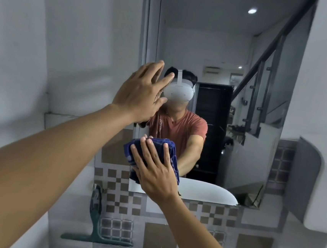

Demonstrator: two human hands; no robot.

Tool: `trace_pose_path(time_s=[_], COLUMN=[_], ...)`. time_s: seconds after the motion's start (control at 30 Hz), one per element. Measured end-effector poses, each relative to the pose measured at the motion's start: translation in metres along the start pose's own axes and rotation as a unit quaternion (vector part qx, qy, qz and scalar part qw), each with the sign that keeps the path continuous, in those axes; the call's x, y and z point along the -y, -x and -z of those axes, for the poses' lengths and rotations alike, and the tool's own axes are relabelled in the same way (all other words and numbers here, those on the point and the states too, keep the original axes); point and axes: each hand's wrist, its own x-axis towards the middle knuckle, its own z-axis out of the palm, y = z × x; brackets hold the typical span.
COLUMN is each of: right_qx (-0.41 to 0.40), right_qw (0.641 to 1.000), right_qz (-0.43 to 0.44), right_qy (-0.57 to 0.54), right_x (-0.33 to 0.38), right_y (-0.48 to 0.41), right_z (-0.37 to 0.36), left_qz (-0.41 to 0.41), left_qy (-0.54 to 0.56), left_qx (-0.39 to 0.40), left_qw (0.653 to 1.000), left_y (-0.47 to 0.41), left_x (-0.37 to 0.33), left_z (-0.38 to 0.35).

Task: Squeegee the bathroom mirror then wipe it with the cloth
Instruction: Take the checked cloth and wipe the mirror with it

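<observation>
The wall mirror (249, 112) fills the middle of the view and reflects a person in a red shirt. My right hand (154, 169) presses a folded dark blue cloth (168, 150) flat against the mirror's lower left part, fingers spread over the cloth. My left hand (141, 93) is higher up, palm flat on the glass near the mirror's left edge, fingers apart and holding nothing. A dark green squeegee (96, 223) hangs on the tiled wall below and left of the mirror, blade down.
Checkered brown and grey tiles (157, 239) cover the wall under the mirror. A white wall (45, 52) stands close on the left. A white rounded fixture (320, 189) juts out at the right edge.
</observation>
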Motion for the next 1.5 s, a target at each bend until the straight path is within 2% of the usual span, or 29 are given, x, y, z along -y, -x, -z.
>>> trace_pose_path(time_s=[0.17,0.4,0.53,0.7,0.9,1.03,1.17,1.33,1.5], right_qx=[0.009,0.045,0.051,0.043,0.014,0.009,0.021,0.054,0.063], right_qw=[1.0,0.998,0.995,0.982,0.939,0.917,0.931,0.967,0.985], right_qz=[0.022,-0.038,-0.082,-0.184,-0.343,-0.398,-0.365,-0.249,-0.155], right_qy=[0.011,0.012,0.016,0.013,-0.027,-0.034,-0.024,0.014,0.048], right_x=[-0.011,-0.053,-0.082,-0.115,-0.143,-0.137,-0.121,-0.112,-0.102], right_y=[0.033,0.072,0.087,0.103,0.13,0.152,0.178,0.195,0.188], right_z=[-0.001,0.015,0.025,0.033,0.037,0.028,0.015,0.004,-0.003], left_qz=[0.027,0.045,0.023,0.04,0.027,0.027,0.025,0.017,0.017], left_qy=[0.011,0.05,0.039,0.063,0.05,0.043,0.033,0.035,0.048], left_qx=[-0.017,0.036,0.015,0.019,0.016,0.014,0.01,0.006,0.005], left_qw=[0.999,0.997,0.999,0.997,0.998,0.999,0.999,0.999,0.999], left_y=[0.029,0.072,0.069,0.07,0.071,0.072,0.072,0.071,0.071], left_x=[-0.009,-0.024,-0.032,-0.037,-0.038,-0.038,-0.037,-0.036,-0.036], left_z=[-0.005,-0.029,-0.029,-0.037,-0.038,-0.04,-0.04,-0.041,-0.043])
